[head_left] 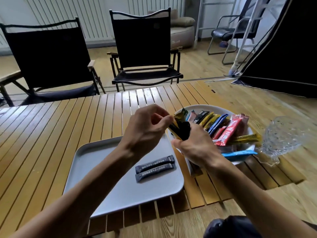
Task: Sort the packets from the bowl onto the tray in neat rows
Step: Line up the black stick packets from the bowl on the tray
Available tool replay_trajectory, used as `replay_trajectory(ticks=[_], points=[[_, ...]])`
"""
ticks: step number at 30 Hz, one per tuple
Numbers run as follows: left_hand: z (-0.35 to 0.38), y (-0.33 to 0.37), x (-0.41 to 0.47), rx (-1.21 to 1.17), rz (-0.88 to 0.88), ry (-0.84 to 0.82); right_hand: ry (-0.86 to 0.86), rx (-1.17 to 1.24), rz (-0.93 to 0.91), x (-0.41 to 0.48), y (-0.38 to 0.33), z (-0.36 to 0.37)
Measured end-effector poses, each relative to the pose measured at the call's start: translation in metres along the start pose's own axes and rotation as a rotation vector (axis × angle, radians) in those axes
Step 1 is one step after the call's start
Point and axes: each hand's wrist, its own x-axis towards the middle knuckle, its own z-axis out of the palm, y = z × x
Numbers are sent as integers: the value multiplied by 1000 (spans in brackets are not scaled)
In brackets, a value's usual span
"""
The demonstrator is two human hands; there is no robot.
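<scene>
A grey tray [106, 169] lies on the slatted wooden table, with two dark grey stick packets [155, 168] side by side near its right edge. A white bowl [204, 107] to the right holds several packets [223, 127] in yellow, blue, red and black. My right hand [197, 148] grips a bunch of black and yellow packets [181, 130] above the gap between tray and bowl. My left hand [145, 127] pinches the top of one yellow packet in that bunch.
A clear glass dish [283, 136] stands right of the bowl near the table's right edge. A blue packet [238, 154] hangs over the bowl's near rim. Two black folding chairs [142, 48] stand behind the table. A dark object [229, 227] sits at the bottom.
</scene>
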Motion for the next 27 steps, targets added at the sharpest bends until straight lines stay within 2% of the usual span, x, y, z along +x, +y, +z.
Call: replay_trajectory(ticks=[2,5,8,12,15,17,19,22,27], points=[[-1,-3,1,-39,-55,15,-4,-20,-12,0,1,0],[-19,-13,-2,-65,-116,126,-17,31,22,0,2,-5],[-41,-33,-10,-136,-291,219,40,34,55,4,5,-17],[-35,-65,-34,-201,-512,206,101,56,80,10,8,-29],[-20,-80,-46,-157,-549,166,121,63,79,12,9,-31],[-10,-92,-50,-43,-543,107,130,55,78,12,10,-30],[-4,-102,-53,172,-499,18,132,50,80,13,10,-30],[5,-105,-54,480,-303,29,139,38,80,15,13,-29],[36,-89,-58,498,-30,-201,132,9,72,14,13,-27]])
